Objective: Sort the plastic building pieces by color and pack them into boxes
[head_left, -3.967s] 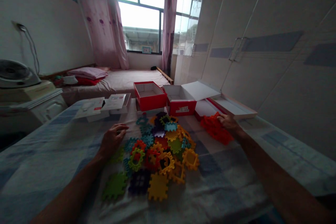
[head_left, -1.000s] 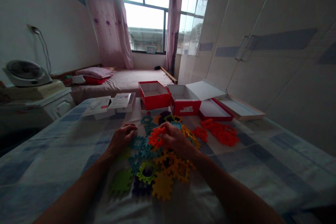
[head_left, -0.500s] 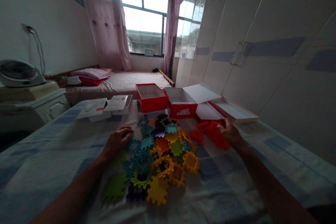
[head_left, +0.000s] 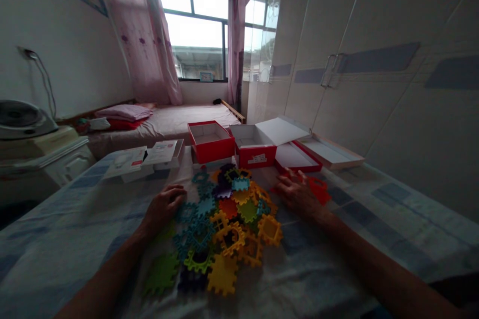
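1. Head view: red boxes (head_left: 214,150) stand behind a pile of toy pieces (head_left: 247,211).
2. Left hand (head_left: 166,204): loosely curled, left of the pile; cannot tell if gripping.
3. Right hand (head_left: 297,193): fingers spread over red pieces (head_left: 320,190), right of the pile; grip hidden.

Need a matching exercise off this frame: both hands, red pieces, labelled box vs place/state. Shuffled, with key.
1. left hand
2. right hand
3. red pieces
4. labelled red box

A. open, beyond the mixed pile
B. over the red pieces
C. right of the pile, partly covered
D. beside the pile's left edge

1-D, 2-B, 3-C, 4-A
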Demonstrator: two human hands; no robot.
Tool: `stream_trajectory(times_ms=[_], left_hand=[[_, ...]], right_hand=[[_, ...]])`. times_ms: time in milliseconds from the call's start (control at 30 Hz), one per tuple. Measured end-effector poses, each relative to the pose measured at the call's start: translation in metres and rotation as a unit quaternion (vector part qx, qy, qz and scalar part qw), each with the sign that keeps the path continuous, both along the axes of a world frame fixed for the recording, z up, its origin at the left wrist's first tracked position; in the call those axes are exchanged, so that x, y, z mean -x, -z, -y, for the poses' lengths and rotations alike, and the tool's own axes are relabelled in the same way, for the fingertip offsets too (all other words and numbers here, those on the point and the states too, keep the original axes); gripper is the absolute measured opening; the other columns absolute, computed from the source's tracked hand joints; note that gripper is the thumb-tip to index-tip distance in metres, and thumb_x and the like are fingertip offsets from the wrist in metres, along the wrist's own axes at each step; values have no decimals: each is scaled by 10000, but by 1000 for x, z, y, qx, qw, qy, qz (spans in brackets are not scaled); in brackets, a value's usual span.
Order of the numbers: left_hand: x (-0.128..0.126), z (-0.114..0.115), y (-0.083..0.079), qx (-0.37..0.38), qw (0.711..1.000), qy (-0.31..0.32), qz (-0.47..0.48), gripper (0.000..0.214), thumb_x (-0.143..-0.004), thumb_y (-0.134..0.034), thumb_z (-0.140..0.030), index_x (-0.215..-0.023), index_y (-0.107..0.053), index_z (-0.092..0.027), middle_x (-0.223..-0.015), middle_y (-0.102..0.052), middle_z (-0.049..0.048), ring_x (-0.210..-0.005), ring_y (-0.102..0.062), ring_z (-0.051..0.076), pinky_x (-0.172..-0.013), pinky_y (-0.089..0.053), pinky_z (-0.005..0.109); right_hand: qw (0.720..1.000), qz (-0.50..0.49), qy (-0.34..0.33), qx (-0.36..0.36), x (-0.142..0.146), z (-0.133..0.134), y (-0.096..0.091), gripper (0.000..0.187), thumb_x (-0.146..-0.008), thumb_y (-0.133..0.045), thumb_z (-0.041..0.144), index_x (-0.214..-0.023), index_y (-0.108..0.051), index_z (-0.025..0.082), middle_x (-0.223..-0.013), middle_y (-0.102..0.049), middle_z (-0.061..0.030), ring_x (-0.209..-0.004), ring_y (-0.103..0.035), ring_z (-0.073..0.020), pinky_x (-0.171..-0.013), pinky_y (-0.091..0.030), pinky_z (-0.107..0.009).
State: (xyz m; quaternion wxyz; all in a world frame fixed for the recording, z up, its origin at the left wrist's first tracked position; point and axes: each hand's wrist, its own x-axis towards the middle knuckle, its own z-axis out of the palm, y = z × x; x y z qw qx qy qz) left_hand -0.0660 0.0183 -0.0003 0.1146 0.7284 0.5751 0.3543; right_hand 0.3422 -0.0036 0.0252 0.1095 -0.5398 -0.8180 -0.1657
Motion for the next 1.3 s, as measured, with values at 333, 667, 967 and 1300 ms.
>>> stream_trajectory(times_ms=[333, 667, 967, 1300], left_hand=[[-4, 0, 0, 5, 1000, -10, -1, 389, -739, -449, -438, -850, -707, -168, -1079, -642, 99, -964, -621, 227, -902, -473, 337], [-5, 2, 0, -3, 1000, -4, -2, 347, -757, -435, -384, -842, -700, -178, -1059, -646, 88, -967, -611, 212, -915, -455, 334], [-2, -2, 8, -10, 1000, -3, 7, 323, -765, -441, -368, -845, -696, -187, -1068, -637, 73, -953, -611, 200, -911, -456, 323], [-3, 0, 3, -9, 1000, 2, 1, 339, -761, -454, -406, -832, -704, -190, -1061, -650, 79, -960, -619, 209, -902, -469, 324]], right_hand=[[996, -90, 9, -27, -3, 4, -7, 343, -794, -487, 127, -1105, -620, 186, -1278, -542, -85, -1276, -354, -276, -1048, -256, -479], [953, -108, -261, 108, 115, 38, -34, 326, -830, -559, 263, -1154, -576, 286, -1239, -562, -15, -1255, -357, -244, -1024, -231, -436], [956, -168, -232, 68, 136, 17, -20, 166, -886, -517, 283, -942, -657, 214, -1009, -658, -46, -1063, -501, -202, -987, -270, -406], [875, -464, -86, 111, 78, 7, -36, 280, -861, -486, 379, -985, -647, 188, -963, -675, -52, -866, -618, -183, -765, -466, -306]])
